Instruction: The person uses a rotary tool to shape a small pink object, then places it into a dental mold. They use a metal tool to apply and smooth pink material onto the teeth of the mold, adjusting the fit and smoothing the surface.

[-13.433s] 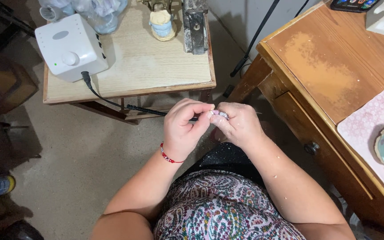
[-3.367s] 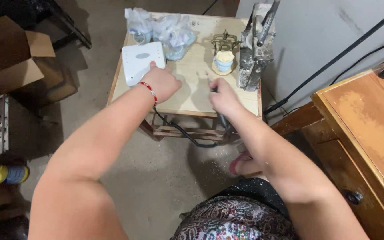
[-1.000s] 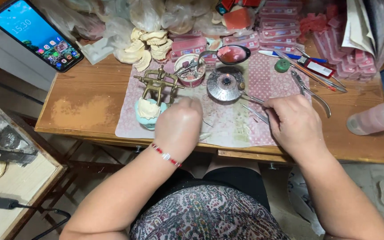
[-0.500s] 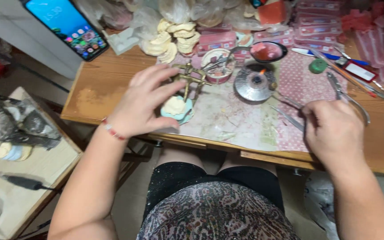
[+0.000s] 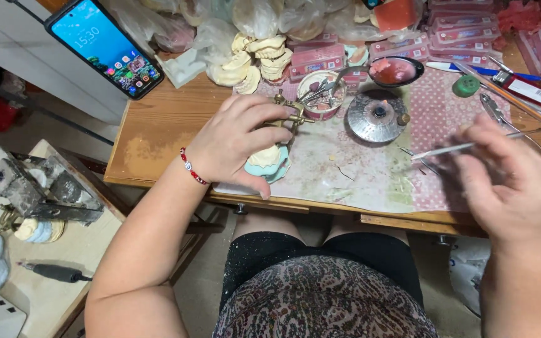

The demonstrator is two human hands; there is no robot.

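Note:
My left hand (image 5: 236,144) is closed around a brass dental articulator (image 5: 288,116) that carries a cream plaster cast on a pale blue base (image 5: 272,163), standing on the patterned mat (image 5: 370,175). A red bead bracelet (image 5: 192,168) circles that wrist. My right hand (image 5: 511,178) is blurred and pinches a thin metal instrument (image 5: 446,149) whose tip points left over the mat. Between the hands stands a round metal burner (image 5: 377,117).
A wooden desk (image 5: 158,125) carries a phone (image 5: 104,47) at far left, plaster casts (image 5: 255,59), pink wax boxes (image 5: 317,59), a cup of tools (image 5: 320,94), a small bowl (image 5: 396,70) and pliers (image 5: 496,106). A low side table (image 5: 51,250) at left holds a metal press and a handpiece (image 5: 54,272).
The view has shifted left and down. My left hand has closed over the articulator. My right hand has lifted and now holds a thin metal instrument.

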